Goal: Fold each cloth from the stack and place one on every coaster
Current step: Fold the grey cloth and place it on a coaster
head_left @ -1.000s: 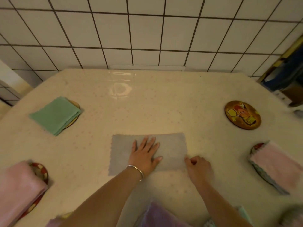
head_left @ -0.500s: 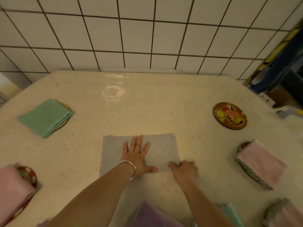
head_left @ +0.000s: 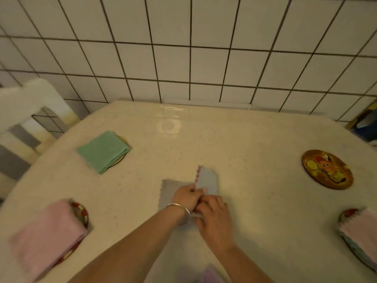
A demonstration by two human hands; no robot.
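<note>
Close in, both hands meet mid-table: the left hand (head_left: 186,196), bangled, pinches the soft grey cloth (head_left: 208,180) at its scalloped edge, the right hand (head_left: 214,213) gripping it beside. Beyond, a fuzzy green cloth (head_left: 103,151) covers one round coaster; a glossy cartoon coaster (head_left: 327,169) lies bare, far right.

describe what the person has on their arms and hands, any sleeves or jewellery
Both forearms are bare, with no sleeves in view. The left hand has a plain, thin silver bangle round its wrist. The right hand shows no rings, watch or gloves. The picture is somewhat blurred, so finer details such as nail polish cannot be told.
</note>
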